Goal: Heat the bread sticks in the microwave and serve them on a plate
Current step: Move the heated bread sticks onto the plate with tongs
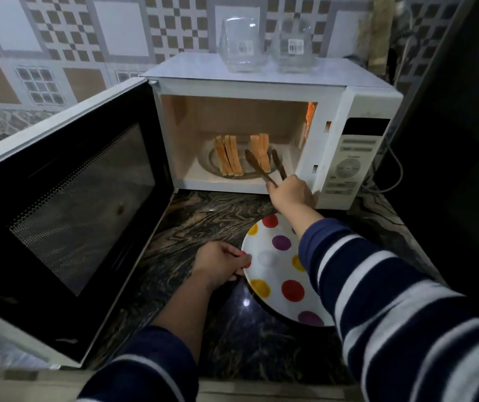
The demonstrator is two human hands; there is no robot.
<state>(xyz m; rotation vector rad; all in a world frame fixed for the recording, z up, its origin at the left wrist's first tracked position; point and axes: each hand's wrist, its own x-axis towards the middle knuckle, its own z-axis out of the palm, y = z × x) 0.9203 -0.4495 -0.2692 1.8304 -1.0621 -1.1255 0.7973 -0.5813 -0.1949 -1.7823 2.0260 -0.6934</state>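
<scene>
The white microwave [357,111] stands with its door [67,204] swung wide to the left. Inside, several bread sticks [228,158] lie on the glass turntable [212,161] in two groups. My right hand [290,195] holds dark tongs [257,165] that reach into the cavity, their two arms straddling the right-hand group of bread sticks [261,145]. My left hand [221,264] grips the left rim of a white plate with coloured dots [273,271], which is just above the dark counter in front of the microwave and bears no bread.
Two clear glass jars [239,44] [295,43] stand on top of the microwave. The dark marbled counter [203,216] runs under the open door. A tiled wall [87,39] is behind, and a cable [395,169] hangs at the microwave's right side.
</scene>
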